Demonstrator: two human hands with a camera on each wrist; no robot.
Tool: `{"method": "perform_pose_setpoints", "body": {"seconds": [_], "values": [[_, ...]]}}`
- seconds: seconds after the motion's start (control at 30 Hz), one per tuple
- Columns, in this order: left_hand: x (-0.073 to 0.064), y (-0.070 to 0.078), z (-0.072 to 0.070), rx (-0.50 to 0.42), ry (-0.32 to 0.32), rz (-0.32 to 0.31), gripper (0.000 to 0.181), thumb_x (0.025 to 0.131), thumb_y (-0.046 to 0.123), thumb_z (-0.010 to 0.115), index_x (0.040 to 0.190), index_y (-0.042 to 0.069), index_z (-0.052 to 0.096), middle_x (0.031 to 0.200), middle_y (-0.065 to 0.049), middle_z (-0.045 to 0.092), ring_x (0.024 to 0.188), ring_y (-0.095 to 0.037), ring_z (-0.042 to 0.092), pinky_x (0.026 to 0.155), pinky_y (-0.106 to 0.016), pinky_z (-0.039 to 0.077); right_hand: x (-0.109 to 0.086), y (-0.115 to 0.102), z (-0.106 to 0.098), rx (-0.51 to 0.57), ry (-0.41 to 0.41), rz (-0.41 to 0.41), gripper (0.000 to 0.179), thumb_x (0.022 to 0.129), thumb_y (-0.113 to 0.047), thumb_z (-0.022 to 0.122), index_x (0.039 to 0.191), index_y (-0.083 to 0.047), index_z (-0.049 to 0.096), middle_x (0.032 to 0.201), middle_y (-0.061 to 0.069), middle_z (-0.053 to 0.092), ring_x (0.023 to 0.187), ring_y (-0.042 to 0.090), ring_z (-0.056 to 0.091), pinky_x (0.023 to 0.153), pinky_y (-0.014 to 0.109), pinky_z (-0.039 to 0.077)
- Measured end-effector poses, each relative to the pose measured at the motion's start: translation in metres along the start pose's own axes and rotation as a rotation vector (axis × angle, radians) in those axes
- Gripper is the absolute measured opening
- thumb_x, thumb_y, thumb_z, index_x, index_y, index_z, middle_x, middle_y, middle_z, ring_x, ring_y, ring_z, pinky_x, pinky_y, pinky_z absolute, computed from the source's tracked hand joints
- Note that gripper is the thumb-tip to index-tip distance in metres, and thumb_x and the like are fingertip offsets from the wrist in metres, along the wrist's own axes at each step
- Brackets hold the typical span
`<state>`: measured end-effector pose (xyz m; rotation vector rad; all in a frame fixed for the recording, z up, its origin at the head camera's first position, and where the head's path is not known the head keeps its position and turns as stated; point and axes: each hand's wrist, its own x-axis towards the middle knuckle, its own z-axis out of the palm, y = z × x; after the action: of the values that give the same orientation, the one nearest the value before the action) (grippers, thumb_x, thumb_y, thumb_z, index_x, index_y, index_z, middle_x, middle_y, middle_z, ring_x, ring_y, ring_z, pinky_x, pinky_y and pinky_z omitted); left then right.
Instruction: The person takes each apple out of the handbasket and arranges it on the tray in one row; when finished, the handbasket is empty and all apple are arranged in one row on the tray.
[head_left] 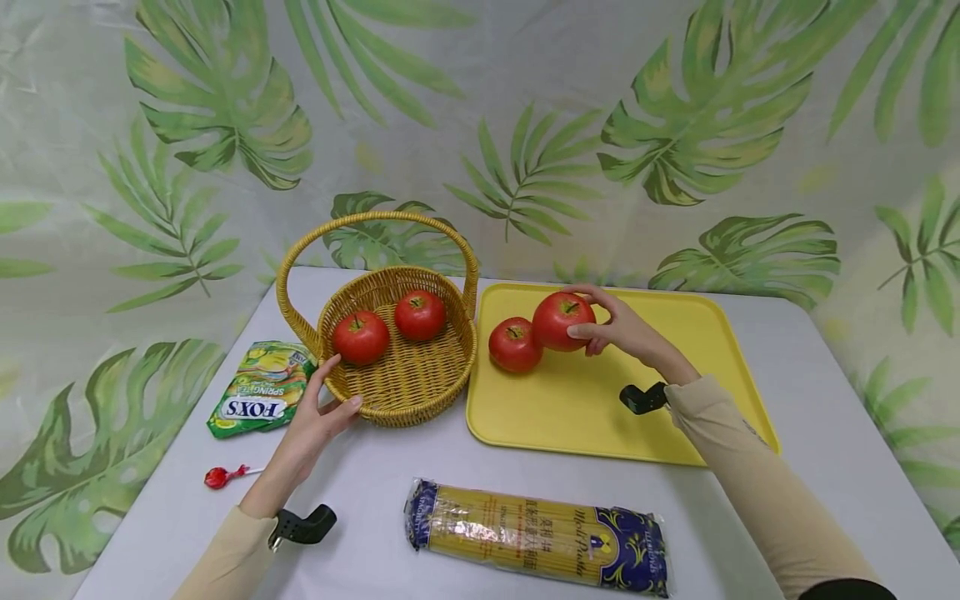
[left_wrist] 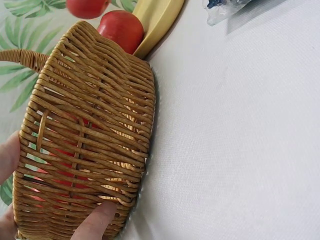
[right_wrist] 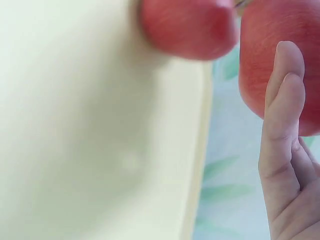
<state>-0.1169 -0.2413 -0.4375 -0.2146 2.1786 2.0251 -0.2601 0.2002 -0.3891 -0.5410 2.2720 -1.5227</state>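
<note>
My right hand (head_left: 611,325) grips a red apple (head_left: 561,321) above the yellow tray (head_left: 600,433), fingers and thumb around its side. Another apple (head_left: 515,345) lies on the tray, just left of the held one and partly overlapped by it. My left hand (head_left: 318,425) holds the near left side of a wicker basket (head_left: 405,412); in the left wrist view the thumb (left_wrist: 97,222) presses its woven wall (left_wrist: 90,145). Inside the basket sit two apples, one at the left (head_left: 361,337) and one at the back (head_left: 420,315). The basket's tall handle arches over its far side.
A green FOX'S candy bag (head_left: 258,387) lies left of the basket. Nearer me is a red-wrapped lollipop (head_left: 217,477). A long pack of spaghetti (head_left: 536,537) lies across the front of the white table (head_left: 360,517). A leaf-patterned cloth (head_left: 525,167) hangs behind the table.
</note>
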Motion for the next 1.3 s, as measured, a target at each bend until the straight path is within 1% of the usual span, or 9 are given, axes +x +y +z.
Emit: {"method": "perform_pose_setpoints", "body": {"seconds": [0.13,0.27,0.33,0.57,0.73,0.9,1.13,1.23,1.3], "values": [[0.000,0.000,0.000,0.001,0.002,-0.002,0.077,0.096,0.017,0.060,0.154,0.026,0.010,0.156,-0.006,-0.012,0.137,-0.045,0.021,0.102,-0.046,0.036,-0.007,0.019,-0.004,-0.017,0.018,0.028,0.060,0.090,-0.022,0.068,0.143,-0.019,0.039,0.132,0.019,0.038,0.072,0.046,0.061,0.067,0.045,0.057],[0.000,0.000,0.000,0.003,0.000,0.001,0.077,0.096,0.017,0.060,0.154,0.026,0.010,0.156,-0.007,-0.011,0.136,-0.045,0.022,0.103,-0.045,0.036,-0.011,0.035,-0.004,-0.045,0.014,0.054,0.061,0.089,-0.026,0.069,0.142,-0.020,0.040,0.132,0.018,0.038,0.071,0.041,0.062,0.067,0.044,0.057],[0.000,0.000,0.000,0.007,0.001,0.002,0.077,0.096,0.018,0.060,0.154,0.027,0.010,0.156,-0.007,-0.011,0.136,-0.044,0.022,0.103,-0.046,0.036,-0.012,0.040,-0.003,-0.059,0.006,0.065,0.061,0.089,-0.026,0.070,0.142,-0.019,0.041,0.132,0.018,0.037,0.070,0.037,0.063,0.067,0.043,0.057],[-0.001,0.000,0.000,0.011,0.001,0.006,0.077,0.096,0.018,0.060,0.154,0.026,0.010,0.157,-0.007,-0.011,0.137,-0.044,0.021,0.103,-0.045,0.036,-0.013,0.051,0.000,-0.082,-0.041,0.098,0.063,0.088,-0.026,0.071,0.142,-0.020,0.040,0.135,0.020,0.035,0.073,0.035,0.063,0.069,0.041,0.057],[-0.001,0.000,0.000,0.005,0.001,0.010,0.077,0.096,0.017,0.060,0.154,0.025,0.010,0.156,-0.007,-0.011,0.137,-0.044,0.022,0.103,-0.046,0.036,-0.014,0.051,0.002,-0.047,-0.077,0.108,0.066,0.090,-0.025,0.069,0.145,-0.017,0.032,0.137,0.023,0.030,0.075,0.036,0.063,0.070,0.042,0.057],[-0.001,-0.001,0.001,0.004,0.000,0.019,0.076,0.096,0.016,0.059,0.154,0.024,0.010,0.156,-0.007,-0.010,0.136,-0.045,0.023,0.102,-0.045,0.036,-0.016,0.049,0.006,-0.057,-0.101,0.098,0.070,0.090,-0.021,0.069,0.145,-0.014,0.026,0.139,0.024,0.025,0.076,0.035,0.063,0.069,0.042,0.057],[0.001,-0.002,0.000,0.009,0.002,0.022,0.076,0.096,0.017,0.060,0.154,0.024,0.011,0.156,-0.007,-0.010,0.135,-0.045,0.024,0.101,-0.045,0.037,-0.018,0.038,0.005,-0.092,-0.110,0.050,0.070,0.091,-0.016,0.067,0.147,-0.009,0.025,0.144,0.025,0.022,0.075,0.040,0.065,0.067,0.047,0.057],[0.001,-0.002,0.000,0.012,0.001,0.022,0.076,0.096,0.017,0.060,0.154,0.024,0.011,0.156,-0.007,-0.010,0.135,-0.045,0.025,0.101,-0.046,0.037,-0.019,0.028,0.002,-0.108,-0.098,0.031,0.068,0.092,-0.017,0.066,0.147,-0.009,0.026,0.147,0.025,0.023,0.073,0.042,0.064,0.067,0.045,0.057],[0.000,-0.002,0.000,0.013,0.002,0.022,0.076,0.096,0.017,0.060,0.154,0.024,0.011,0.156,-0.007,-0.010,0.135,-0.044,0.025,0.101,-0.046,0.037,-0.019,0.020,0.001,-0.111,-0.088,0.019,0.065,0.093,-0.018,0.065,0.146,-0.010,0.029,0.147,0.025,0.026,0.074,0.041,0.065,0.067,0.043,0.057]]}}
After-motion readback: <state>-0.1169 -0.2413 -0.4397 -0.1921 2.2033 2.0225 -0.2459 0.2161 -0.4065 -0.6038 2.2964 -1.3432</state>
